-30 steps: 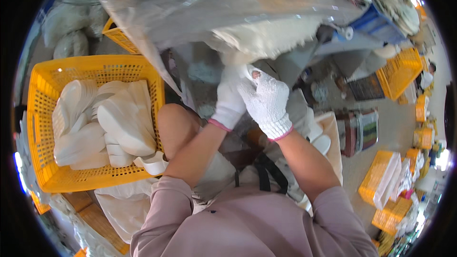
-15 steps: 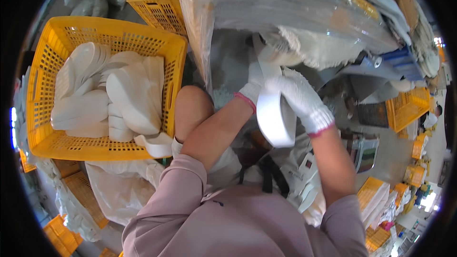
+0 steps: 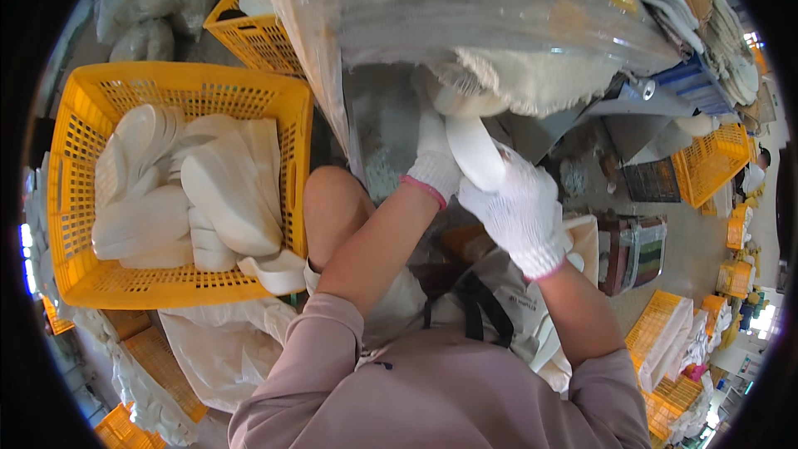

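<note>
A white shoe sole [image 3: 474, 154] is held between my two gloved hands, its upper end next to a pale rounded surface, perhaps a wheel [image 3: 465, 102], under a frayed cream cloth [image 3: 540, 83]. My right hand [image 3: 517, 208], in a white knit glove, is closed around the sole's lower end. On the sole's left side is my left hand [image 3: 434, 150], also gloved, closed on it near the rounded surface; its fingertips are hidden. Whether the sole touches that surface I cannot tell.
To the left stands a yellow crate [image 3: 179, 287] with several white soles [image 3: 229, 199]. Plastic sheeting [image 3: 465, 17] covers the equipment ahead. A second yellow crate [image 3: 258, 37] sits behind. Below my hands is a grey bag [image 3: 499, 299]; another yellow crate [image 3: 711, 166] is at right.
The sole has turned and moved up toward the rounded surface; its broad white side no longer hangs below my hands. My right hand has moved down, and the view has shifted slightly.
</note>
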The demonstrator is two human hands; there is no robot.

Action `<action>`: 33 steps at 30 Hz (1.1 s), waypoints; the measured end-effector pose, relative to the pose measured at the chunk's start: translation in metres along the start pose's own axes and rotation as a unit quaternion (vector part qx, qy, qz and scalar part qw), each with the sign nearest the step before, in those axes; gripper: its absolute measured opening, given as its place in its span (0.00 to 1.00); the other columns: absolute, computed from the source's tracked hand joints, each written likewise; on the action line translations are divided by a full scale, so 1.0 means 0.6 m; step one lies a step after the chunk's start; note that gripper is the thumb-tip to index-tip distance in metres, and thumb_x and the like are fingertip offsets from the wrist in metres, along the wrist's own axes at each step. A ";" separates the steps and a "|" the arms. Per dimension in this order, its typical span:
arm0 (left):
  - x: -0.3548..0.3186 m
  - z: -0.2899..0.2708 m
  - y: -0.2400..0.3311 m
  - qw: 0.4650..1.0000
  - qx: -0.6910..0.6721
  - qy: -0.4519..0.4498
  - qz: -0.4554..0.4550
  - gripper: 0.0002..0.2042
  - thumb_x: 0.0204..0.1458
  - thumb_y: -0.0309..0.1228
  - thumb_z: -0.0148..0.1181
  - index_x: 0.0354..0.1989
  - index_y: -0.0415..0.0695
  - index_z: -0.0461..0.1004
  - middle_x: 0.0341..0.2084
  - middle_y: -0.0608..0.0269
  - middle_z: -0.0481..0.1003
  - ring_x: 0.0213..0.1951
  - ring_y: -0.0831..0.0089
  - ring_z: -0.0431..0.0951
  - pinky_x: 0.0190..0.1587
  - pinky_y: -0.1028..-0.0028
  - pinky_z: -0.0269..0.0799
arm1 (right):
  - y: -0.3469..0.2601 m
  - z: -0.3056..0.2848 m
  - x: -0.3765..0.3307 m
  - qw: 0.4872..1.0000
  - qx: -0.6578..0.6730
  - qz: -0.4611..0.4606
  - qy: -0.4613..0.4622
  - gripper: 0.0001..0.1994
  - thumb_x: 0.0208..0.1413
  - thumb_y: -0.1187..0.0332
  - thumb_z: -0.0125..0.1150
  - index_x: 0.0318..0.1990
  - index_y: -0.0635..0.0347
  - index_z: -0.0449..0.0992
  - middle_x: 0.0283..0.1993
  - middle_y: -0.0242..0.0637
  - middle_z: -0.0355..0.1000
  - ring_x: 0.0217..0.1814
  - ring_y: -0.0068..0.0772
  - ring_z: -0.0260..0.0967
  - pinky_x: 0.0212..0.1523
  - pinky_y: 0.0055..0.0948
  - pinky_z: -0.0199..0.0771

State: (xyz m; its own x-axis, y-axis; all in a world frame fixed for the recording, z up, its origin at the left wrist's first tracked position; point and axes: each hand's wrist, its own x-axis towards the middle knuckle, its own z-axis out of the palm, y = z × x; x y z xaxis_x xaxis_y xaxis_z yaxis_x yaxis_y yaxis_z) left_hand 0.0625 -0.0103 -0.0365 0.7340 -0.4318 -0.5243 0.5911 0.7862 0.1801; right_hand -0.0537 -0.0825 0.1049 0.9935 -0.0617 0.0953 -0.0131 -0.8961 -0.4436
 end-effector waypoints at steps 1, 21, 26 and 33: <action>-0.004 0.002 0.006 0.998 0.058 -0.002 0.040 0.28 0.74 0.52 0.38 0.64 0.41 0.72 0.55 0.52 0.79 0.53 0.52 0.80 0.59 0.59 0.77 | 0.002 0.006 0.019 0.999 -0.010 -0.039 0.021 0.17 0.50 0.60 0.76 0.45 0.58 0.84 0.38 0.48 0.83 0.41 0.57 0.82 0.42 0.47 0.84; -0.043 -0.082 -0.005 0.987 0.107 -0.073 0.090 0.17 0.77 0.40 0.44 0.58 0.43 0.76 0.51 0.56 0.81 0.51 0.66 0.81 0.56 0.65 0.78 | 0.031 0.087 0.008 0.971 0.175 0.005 0.163 0.24 0.54 0.47 0.78 0.44 0.61 0.82 0.35 0.49 0.82 0.38 0.56 0.82 0.39 0.44 0.82; -0.064 -0.056 -0.019 0.967 0.064 -0.234 0.076 0.16 0.74 0.35 0.43 0.54 0.37 0.74 0.51 0.53 0.81 0.51 0.63 0.83 0.55 0.63 0.81 | 0.053 0.091 -0.009 0.974 0.108 -0.083 0.182 0.22 0.55 0.52 0.77 0.45 0.62 0.83 0.39 0.48 0.82 0.39 0.54 0.82 0.39 0.43 0.82; -0.070 -0.033 -0.011 0.990 0.055 -0.120 0.052 0.22 0.75 0.47 0.43 0.56 0.41 0.74 0.48 0.55 0.81 0.49 0.60 0.83 0.55 0.62 0.80 | 0.030 0.042 0.012 0.976 0.099 -0.102 0.162 0.23 0.56 0.54 0.78 0.48 0.64 0.84 0.39 0.53 0.82 0.37 0.57 0.81 0.39 0.44 0.83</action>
State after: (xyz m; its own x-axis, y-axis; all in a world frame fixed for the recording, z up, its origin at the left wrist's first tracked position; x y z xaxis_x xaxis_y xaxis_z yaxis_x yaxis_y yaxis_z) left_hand 0.0213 0.0112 -0.0323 0.8428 -0.4545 -0.2884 0.5321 0.7846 0.3184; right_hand -0.0438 -0.0882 0.0751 0.8850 -0.0558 0.4622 0.2350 -0.8035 -0.5469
